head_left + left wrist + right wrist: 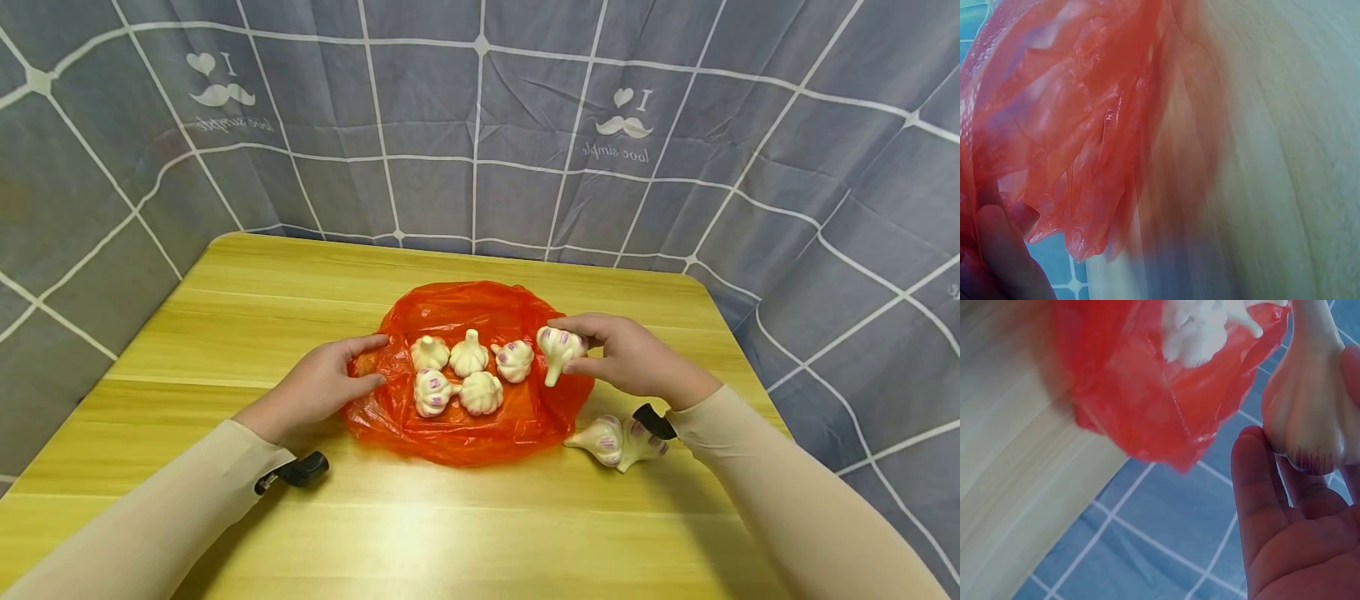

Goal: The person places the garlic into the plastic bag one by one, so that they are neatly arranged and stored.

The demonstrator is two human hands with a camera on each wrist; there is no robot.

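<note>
A red plastic bag [457, 437] lies spread open on the table, with several garlic bulbs [468, 354] grouped on it. My left hand [318, 383] holds the bag's left edge. In the left wrist view the crumpled bag [1079, 112] hides part of the fingers [1007, 244]. Over the bag's right side, my right hand [626, 354] grips another garlic bulb [560, 346] between thumb and fingers, its stem pointing down. The right wrist view shows that bulb [1304, 419] close up, apart from those on the bag.
Two more garlic bulbs [606, 437] lie touching on the table, right of the bag and below my right wrist. Black straps [300, 471] hang at both wrists. The wooden table [420, 533] is bordered at the back by a grey checked curtain [427, 100].
</note>
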